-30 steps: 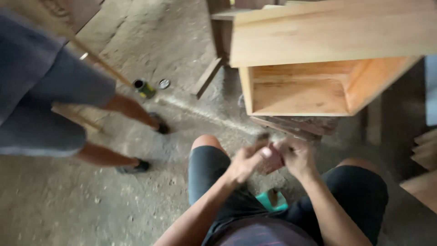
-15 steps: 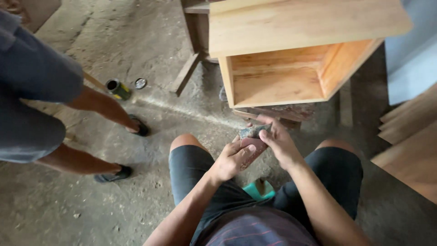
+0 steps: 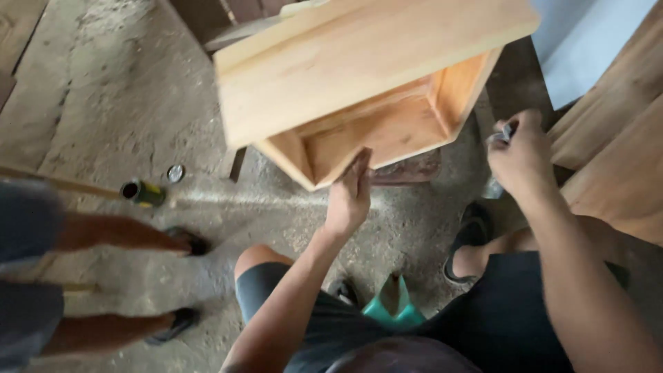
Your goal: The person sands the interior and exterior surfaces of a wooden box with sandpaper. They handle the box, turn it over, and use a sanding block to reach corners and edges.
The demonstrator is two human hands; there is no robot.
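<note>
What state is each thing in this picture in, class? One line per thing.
Wooden box: open side facing the camera, nothing inside.
Left hand: flat, touching the box's front edge.
Right hand: closed on a small grey piece.
Small can: lying open on the floor.

A pale, unfinished wooden box-shaped cabinet stands tilted on the dusty concrete floor, its broad smooth top panel facing up and its open, hollow side turned toward the viewer, showing a warmer orange interior. A small crumpled grey piece of sandpaper is held just beside its right edge.
</note>
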